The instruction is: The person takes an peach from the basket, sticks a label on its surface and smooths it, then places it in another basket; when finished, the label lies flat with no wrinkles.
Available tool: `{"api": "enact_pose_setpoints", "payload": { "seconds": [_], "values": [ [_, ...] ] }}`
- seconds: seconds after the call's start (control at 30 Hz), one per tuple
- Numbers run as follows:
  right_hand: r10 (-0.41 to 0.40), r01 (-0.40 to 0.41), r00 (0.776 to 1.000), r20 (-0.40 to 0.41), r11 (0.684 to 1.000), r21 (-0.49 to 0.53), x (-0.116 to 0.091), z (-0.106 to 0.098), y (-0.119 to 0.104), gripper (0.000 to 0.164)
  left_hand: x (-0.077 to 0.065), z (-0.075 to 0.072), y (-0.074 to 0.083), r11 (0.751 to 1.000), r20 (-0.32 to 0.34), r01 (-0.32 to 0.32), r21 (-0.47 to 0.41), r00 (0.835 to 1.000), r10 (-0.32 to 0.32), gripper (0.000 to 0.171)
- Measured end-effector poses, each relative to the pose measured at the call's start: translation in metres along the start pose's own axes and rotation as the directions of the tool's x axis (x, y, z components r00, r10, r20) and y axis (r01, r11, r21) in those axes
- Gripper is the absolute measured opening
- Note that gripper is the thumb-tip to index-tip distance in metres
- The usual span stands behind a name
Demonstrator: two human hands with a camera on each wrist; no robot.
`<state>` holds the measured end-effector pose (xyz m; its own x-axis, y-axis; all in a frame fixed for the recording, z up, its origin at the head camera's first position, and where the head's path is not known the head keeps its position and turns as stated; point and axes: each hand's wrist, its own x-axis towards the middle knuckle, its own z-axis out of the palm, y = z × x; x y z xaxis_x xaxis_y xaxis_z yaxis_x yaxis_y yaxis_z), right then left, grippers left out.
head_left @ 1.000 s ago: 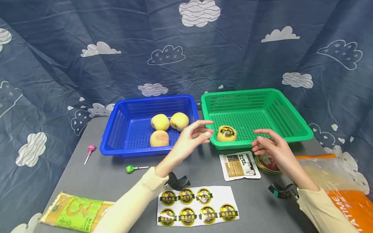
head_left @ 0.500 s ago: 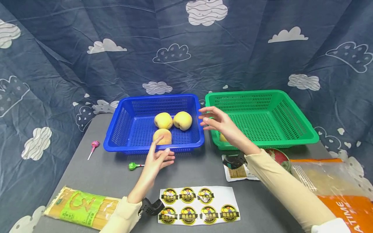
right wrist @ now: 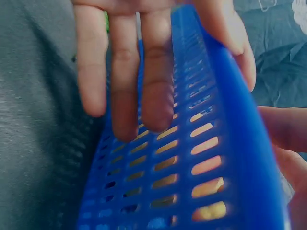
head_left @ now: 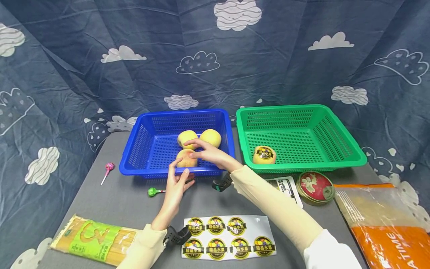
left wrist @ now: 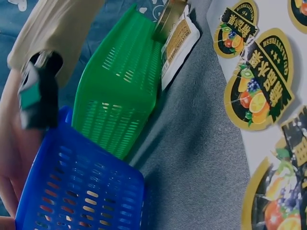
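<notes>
In the head view, a blue basket (head_left: 136,171) holds several yellow peaches. My right hand (head_left: 209,153) reaches over its front side, thumb and index finger spread at the upper right of the front peach (head_left: 186,162). The left hand (head_left: 174,192) is at the front wall: its index finger goes over the rim beside that peach, while other fingers lie straight along the outside, as the right wrist view shows with those fingers (right wrist: 125,91). Behind are two more peaches, one yellow peach (head_left: 210,138) uncovered at the right.
The green basket (head_left: 361,158) at right contains a peach (head_left: 264,158) with a black-gold label. In front lie a sticker sheet (head_left: 268,226), a white pouch (head_left: 293,190) and a red-lidded tin (head_left: 315,186). Noodles (head_left: 95,239), two lollipops and an orange bag (head_left: 393,243) lie around.
The right hand has swung left from the green basket to the front peach. My left hand has come down and left to the blue basket's front rim. The head view has shifted slightly.
</notes>
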<state>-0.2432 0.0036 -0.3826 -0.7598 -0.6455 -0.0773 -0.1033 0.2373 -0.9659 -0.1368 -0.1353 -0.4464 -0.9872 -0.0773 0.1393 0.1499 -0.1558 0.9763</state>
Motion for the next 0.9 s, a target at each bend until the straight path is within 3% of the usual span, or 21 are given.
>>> {"api": "enact_pose_setpoints", "payload": {
  "seconds": [0.07,0.2,0.37,0.5,0.67,0.77,0.8,0.9],
  "values": [
    [0.01,-0.009,1.0,0.016,0.999,-0.051,0.007,0.004,0.001,0.045,-0.003,0.005,0.008,0.999,-0.037,0.037,0.025,0.999,-0.036,0.048],
    [0.054,-0.049,0.998,0.041,0.993,-0.11,0.017,0.009,0.001,0.046,-0.002,0.005,0.008,0.998,-0.046,0.058,0.014,0.997,-0.057,0.047],
    [0.12,-0.105,0.991,0.065,0.974,-0.201,0.026,0.015,0.003,0.048,0.002,-0.001,-0.005,1.0,-0.016,-0.003,0.002,1.0,0.003,0.047],
    [0.133,-0.12,0.991,0.024,0.951,-0.285,0.029,0.019,0.004,0.049,0.004,-0.004,-0.015,0.998,-0.001,-0.05,-0.028,0.999,0.05,0.047],
    [0.102,-0.113,0.994,-0.05,0.932,-0.346,0.025,0.019,0.004,0.046,0.001,0.002,-0.003,0.999,-0.033,0.014,-0.042,0.999,-0.016,0.046],
    [0.091,-0.099,0.995,-0.043,0.961,-0.259,0.021,0.009,0.004,0.046,0.005,-0.002,-0.014,0.999,-0.036,0.034,-0.028,0.999,-0.035,0.048],
    [0.087,-0.092,0.996,-0.034,0.973,-0.211,0.018,0.005,0.004,0.046,0.004,-0.003,-0.013,0.999,-0.024,0.012,-0.042,1.0,-0.013,0.047],
    [0.067,-0.067,0.998,-0.008,0.998,-0.012,0.01,-0.01,0.001,0.046,0.011,-0.013,-0.037,0.999,-0.009,-0.033,-0.023,0.999,0.033,0.049]
  ]
}}
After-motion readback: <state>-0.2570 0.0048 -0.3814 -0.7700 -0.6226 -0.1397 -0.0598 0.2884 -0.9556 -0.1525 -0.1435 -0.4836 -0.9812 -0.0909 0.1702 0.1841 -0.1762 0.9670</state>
